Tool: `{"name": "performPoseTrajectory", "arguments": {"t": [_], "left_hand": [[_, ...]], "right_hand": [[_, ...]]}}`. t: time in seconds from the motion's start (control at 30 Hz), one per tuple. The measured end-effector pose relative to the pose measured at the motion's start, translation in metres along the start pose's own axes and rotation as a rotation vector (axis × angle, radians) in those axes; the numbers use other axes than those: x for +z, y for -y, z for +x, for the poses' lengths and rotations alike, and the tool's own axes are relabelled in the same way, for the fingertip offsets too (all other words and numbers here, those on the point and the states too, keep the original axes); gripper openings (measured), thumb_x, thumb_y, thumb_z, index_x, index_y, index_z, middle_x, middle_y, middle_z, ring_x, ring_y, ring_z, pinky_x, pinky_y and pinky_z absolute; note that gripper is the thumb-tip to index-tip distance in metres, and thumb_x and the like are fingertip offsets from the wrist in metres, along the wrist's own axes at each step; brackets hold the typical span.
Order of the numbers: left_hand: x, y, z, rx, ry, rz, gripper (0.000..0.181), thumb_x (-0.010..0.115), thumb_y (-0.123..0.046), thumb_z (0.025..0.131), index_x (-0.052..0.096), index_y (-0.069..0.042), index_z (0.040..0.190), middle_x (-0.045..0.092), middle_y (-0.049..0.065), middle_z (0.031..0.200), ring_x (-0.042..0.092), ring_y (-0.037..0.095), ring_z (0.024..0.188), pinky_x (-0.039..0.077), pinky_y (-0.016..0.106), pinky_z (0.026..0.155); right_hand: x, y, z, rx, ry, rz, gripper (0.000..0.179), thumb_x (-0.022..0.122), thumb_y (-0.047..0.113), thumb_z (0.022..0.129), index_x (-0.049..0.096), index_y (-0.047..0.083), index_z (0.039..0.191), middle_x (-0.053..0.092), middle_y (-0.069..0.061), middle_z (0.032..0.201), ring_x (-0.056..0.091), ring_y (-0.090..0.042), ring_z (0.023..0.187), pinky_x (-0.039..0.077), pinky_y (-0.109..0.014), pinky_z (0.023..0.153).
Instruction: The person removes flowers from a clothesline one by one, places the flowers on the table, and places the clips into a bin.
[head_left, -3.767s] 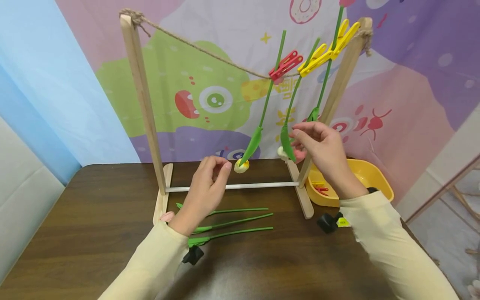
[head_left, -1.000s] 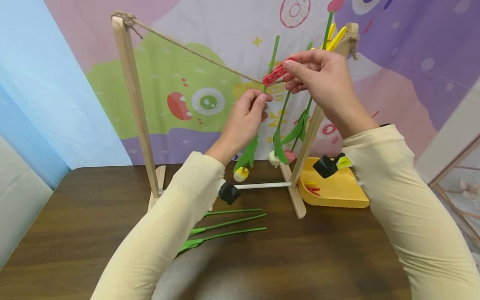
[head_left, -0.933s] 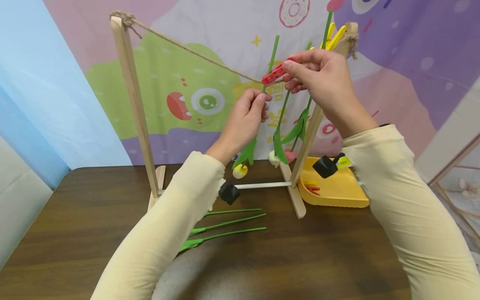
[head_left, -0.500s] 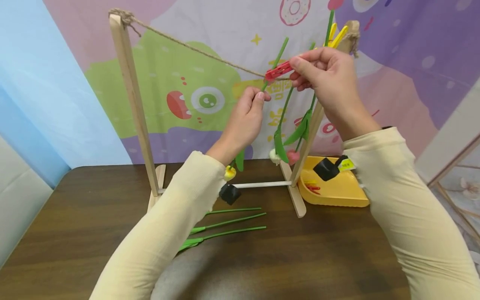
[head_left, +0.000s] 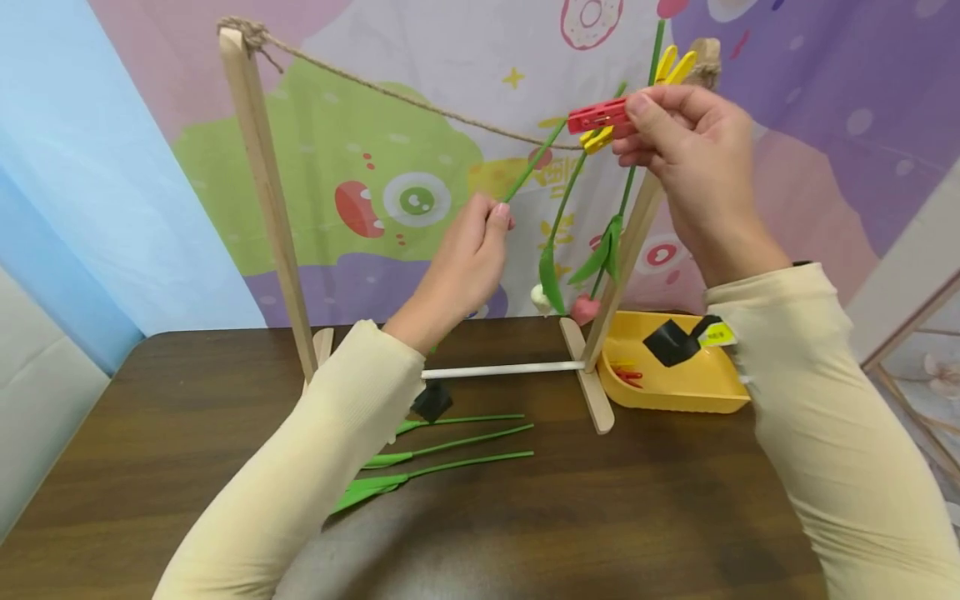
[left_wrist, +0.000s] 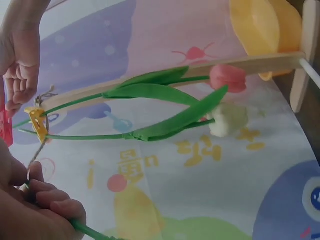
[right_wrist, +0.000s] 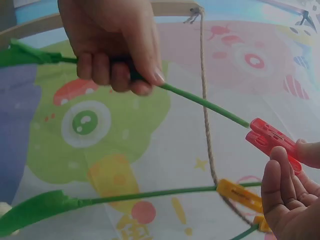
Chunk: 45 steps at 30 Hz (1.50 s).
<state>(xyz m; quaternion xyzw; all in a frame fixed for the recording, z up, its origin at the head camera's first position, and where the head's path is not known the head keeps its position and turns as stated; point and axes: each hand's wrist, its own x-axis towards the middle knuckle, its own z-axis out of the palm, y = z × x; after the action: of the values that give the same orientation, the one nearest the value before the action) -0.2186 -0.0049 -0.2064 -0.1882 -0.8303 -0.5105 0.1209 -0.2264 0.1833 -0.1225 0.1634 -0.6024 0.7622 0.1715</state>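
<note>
While the stem (right_wrist: 200, 102) is green, the clothespin (head_left: 596, 116) is red.

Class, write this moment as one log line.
left hand: grips green flower stem; right hand: pinches red clothespin, off rope; rope: white tulip, pink tulip, yellow clothespins; table: three green stems

Left hand (right_wrist: 115, 45): grips a green stem (right_wrist: 200, 102), its leaf (right_wrist: 27, 52) toward the left edge
Red peg (right_wrist: 272, 137): pinched by the right hand (right_wrist: 290, 205), mouth at the stem's bare tip; contact unclear
Twine (right_wrist: 204, 75): knotted at the wooden post (right_wrist: 172, 9), passing behind the held stem
Yellow peg (right_wrist: 241, 195): on the twine, at a second stem (right_wrist: 155, 193)
Backdrop (right_wrist: 185, 155): printed, with a green one-eyed monster (right_wrist: 85, 122)
</note>
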Motion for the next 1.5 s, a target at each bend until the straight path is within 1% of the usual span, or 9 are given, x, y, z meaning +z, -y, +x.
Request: {"name": "performPoseTrajectory", "arguments": {"t": [0.23,0.47,0.7,0.77,0.87,1.0,1.13,1.23,1.5], "left_hand": [[-0.002,0.01,-0.014,0.034,0.034,0.144,0.026,0.03,-0.019,0.103,0.044,-0.001,0.089,0.04,0.009,0.083,0.039,0.022,0.079,0.034,0.031,0.074],[-0.001,0.021,-0.03,-0.003,0.12,0.315,0.03,0.027,-0.024,0.103,0.043,-0.003,0.089,0.042,0.01,0.085,0.04,0.023,0.079,0.035,0.034,0.071],[0.003,0.035,-0.049,0.025,0.165,0.471,0.032,0.028,-0.024,0.103,0.044,-0.004,0.085,0.043,0.009,0.079,0.042,0.024,0.073,0.035,0.033,0.065],[0.005,0.038,-0.054,0.051,0.161,0.519,0.031,0.029,-0.023,0.103,0.044,-0.004,0.084,0.043,0.009,0.076,0.042,0.023,0.07,0.036,0.033,0.063],[0.009,0.044,-0.062,0.112,0.133,0.603,0.028,0.033,-0.02,0.102,0.047,-0.003,0.085,0.044,0.009,0.074,0.045,0.024,0.068,0.039,0.034,0.061],[0.015,0.052,-0.071,0.197,0.074,0.693,0.024,0.039,-0.018,0.1,0.051,0.0,0.088,0.048,0.01,0.074,0.05,0.026,0.067,0.043,0.037,0.059],[0.02,0.062,-0.082,0.239,0.021,0.777,0.024,0.044,-0.019,0.099,0.052,-0.001,0.084,0.048,0.01,0.072,0.05,0.027,0.063,0.043,0.037,0.054],[0.025,0.069,-0.091,0.259,0.0,0.833,0.024,0.047,-0.019,0.098,0.051,-0.002,0.081,0.048,0.009,0.07,0.049,0.025,0.061,0.041,0.035,0.051],[0.032,0.084,-0.119,0.296,-0.054,0.907,0.021,0.056,-0.019,0.093,0.053,-0.003,0.078,0.048,0.007,0.068,0.05,0.024,0.059,0.04,0.033,0.049]], "right_hand": [[-0.012,-0.003,-0.007,0.029,-0.019,0.083,0.017,0.073,0.005,0.078,0.064,-0.006,0.088,0.067,-0.013,0.072,0.062,-0.019,0.057,0.053,-0.024,0.058],[-0.024,-0.007,-0.017,0.064,-0.021,0.216,0.02,0.074,0.002,0.077,0.064,-0.01,0.089,0.068,-0.016,0.071,0.062,-0.021,0.055,0.053,-0.026,0.057],[-0.042,-0.021,-0.026,0.128,-0.045,0.257,0.019,0.072,0.001,0.078,0.063,-0.009,0.09,0.068,-0.015,0.073,0.064,-0.021,0.057,0.055,-0.027,0.06],[-0.047,-0.027,-0.028,0.148,-0.048,0.273,0.017,0.071,0.001,0.079,0.063,-0.009,0.09,0.069,-0.015,0.073,0.065,-0.021,0.057,0.055,-0.027,0.059],[-0.054,-0.035,-0.032,0.172,-0.043,0.293,0.014,0.069,0.0,0.08,0.064,-0.009,0.09,0.069,-0.016,0.074,0.066,-0.022,0.057,0.056,-0.027,0.059],[-0.064,-0.042,-0.038,0.184,-0.045,0.311,0.012,0.067,-0.001,0.082,0.064,-0.009,0.09,0.069,-0.016,0.074,0.067,-0.022,0.058,0.056,-0.028,0.059],[-0.075,-0.05,-0.045,0.195,-0.052,0.292,0.012,0.066,0.001,0.084,0.065,-0.008,0.091,0.07,-0.016,0.075,0.068,-0.023,0.06,0.056,-0.028,0.059],[-0.085,-0.056,-0.051,0.211,-0.059,0.266,0.012,0.066,0.002,0.084,0.065,-0.007,0.092,0.071,-0.015,0.077,0.068,-0.022,0.062,0.056,-0.027,0.061],[-0.112,-0.074,-0.067,0.264,-0.101,0.247,0.011,0.063,0.004,0.087,0.067,-0.004,0.093,0.071,-0.011,0.079,0.069,-0.02,0.066,0.056,-0.026,0.065]]}}
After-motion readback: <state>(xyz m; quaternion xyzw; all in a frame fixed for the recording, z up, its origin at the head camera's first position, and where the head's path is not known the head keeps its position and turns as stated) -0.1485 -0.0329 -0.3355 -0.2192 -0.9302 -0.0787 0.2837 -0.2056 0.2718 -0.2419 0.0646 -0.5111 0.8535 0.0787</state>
